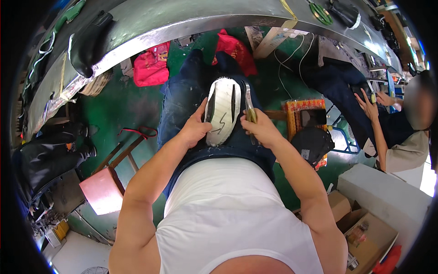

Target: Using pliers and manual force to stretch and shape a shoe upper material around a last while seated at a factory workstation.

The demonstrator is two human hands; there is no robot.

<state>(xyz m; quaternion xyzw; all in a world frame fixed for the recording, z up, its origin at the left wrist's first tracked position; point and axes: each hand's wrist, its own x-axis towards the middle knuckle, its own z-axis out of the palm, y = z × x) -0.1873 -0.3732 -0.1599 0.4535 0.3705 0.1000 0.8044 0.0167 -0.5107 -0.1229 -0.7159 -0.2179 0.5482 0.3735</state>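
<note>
An upturned shoe [223, 107] rests on my lap, its whitish sole facing up with a dark zigzag mark near the heel and black upper material showing along the rim. My left hand [196, 128] grips its left edge, thumb laid on the sole and index finger stretched along the side. Just right of the shoe, my right hand [259, 128] is closed round the yellowish handles of a pair of pliers [248, 98]. Their metal jaws point away from me and stand close beside the shoe's right edge. Whether they touch it I cannot tell.
A metal-topped bench [182, 13] curves across the far side, with a black boot [89, 43] at its left. Red bags [151, 66] lie on the green floor. On my right are a black cap [312, 145], a cardboard box [372, 242] and a co-worker [404, 146] at work.
</note>
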